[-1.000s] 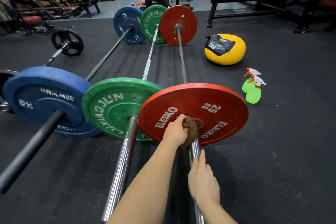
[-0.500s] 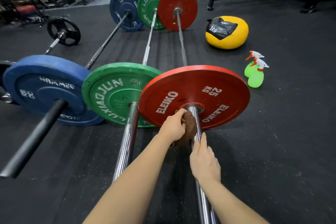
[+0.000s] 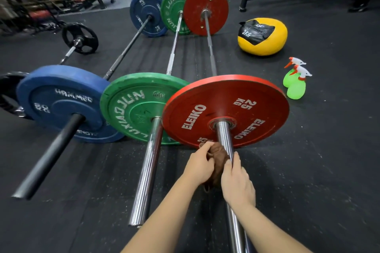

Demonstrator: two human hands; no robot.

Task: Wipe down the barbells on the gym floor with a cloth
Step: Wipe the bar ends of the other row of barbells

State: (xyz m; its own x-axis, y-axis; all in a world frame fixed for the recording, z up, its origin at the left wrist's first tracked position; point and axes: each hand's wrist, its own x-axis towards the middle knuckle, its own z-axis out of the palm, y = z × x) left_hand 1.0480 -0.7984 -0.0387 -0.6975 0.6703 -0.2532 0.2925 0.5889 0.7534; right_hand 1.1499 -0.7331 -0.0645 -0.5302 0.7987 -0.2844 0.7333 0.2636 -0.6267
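Four barbells (image 3: 225, 139); two spray bottles (image 3: 296, 88); one cloth (image 3: 219, 156); one ball (image 3: 265, 45).

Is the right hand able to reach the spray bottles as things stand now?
Probably yes: only bare floor lies between the right hand and the spray bottles. It would first have to leave the bar.

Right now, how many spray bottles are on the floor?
2. The nearer spray bottle and the farther spray bottle are close together on the floor, right of the near red plate. I see none hidden.
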